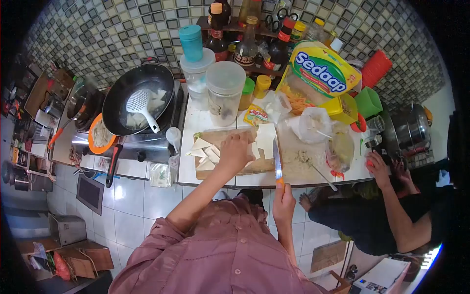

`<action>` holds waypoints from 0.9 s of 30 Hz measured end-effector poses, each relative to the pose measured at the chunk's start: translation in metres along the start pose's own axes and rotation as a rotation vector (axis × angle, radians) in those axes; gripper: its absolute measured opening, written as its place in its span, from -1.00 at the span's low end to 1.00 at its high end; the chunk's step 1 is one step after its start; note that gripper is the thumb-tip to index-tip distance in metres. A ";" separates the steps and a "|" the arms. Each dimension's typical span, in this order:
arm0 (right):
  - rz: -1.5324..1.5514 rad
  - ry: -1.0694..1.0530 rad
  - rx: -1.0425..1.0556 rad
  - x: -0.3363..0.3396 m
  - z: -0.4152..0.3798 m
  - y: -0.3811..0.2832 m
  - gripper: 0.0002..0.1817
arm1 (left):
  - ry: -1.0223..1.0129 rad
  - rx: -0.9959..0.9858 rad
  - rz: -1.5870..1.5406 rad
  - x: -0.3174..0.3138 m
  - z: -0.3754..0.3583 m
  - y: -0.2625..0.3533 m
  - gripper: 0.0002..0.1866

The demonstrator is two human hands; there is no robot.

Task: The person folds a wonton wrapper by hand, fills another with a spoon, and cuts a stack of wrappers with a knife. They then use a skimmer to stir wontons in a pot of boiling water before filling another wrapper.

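A wooden cutting board (267,165) lies at the counter's front edge. Pale, thin cut sheets (209,154), many of them triangular, are spread on its left half. My left hand (237,151) is over the middle of the board, fingers bent down and closed on pale pieces; its fingertips are partly hidden. Just right of it lies a larger pale rectangular sheet (266,137). In my right hand (283,201) is a knife (278,161) with an orange handle, its blade pointing away from me along the larger sheet's right side.
A black frying pan (117,105) with a white slotted spatula (142,105) sits on the stove at left. Plastic jars (225,90) stand behind the board. Right are a Sedaap bag (320,68), a plastic bag (311,125) and a spoon (324,177). Another person's hand (377,169) is at far right.
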State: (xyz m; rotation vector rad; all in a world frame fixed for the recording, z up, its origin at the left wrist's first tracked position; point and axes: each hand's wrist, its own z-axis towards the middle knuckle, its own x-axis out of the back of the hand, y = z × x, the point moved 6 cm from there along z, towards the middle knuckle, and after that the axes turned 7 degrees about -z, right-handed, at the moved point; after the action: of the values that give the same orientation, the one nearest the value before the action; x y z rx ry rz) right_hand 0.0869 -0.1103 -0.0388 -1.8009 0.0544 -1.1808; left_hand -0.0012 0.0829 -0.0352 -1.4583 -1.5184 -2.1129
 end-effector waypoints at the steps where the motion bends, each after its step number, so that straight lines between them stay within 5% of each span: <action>1: -0.023 0.001 -0.018 -0.001 0.002 0.002 -0.72 | 0.000 0.001 0.001 -0.003 0.001 -0.004 -0.57; 4: 0.048 0.158 0.079 -0.002 0.013 0.001 -0.69 | -0.023 -0.142 0.006 -0.008 0.002 -0.009 -0.58; 10: -0.099 0.312 0.147 -0.011 0.066 -0.030 -0.58 | -0.040 0.021 -0.192 0.018 -0.009 -0.004 -0.75; 13: -0.263 0.177 0.030 -0.022 0.086 -0.022 -0.55 | -0.066 0.036 -0.186 0.026 -0.011 -0.011 -0.76; 27: -0.268 0.208 -0.054 -0.022 0.085 -0.018 -0.61 | 0.038 0.005 -0.319 0.034 -0.004 -0.009 -0.74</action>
State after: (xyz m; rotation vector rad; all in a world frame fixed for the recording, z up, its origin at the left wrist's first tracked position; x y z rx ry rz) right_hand 0.1299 -0.0323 -0.0478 -1.7646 -0.0361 -1.5682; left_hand -0.0263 0.0969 -0.0145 -1.2337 -1.8457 -2.2877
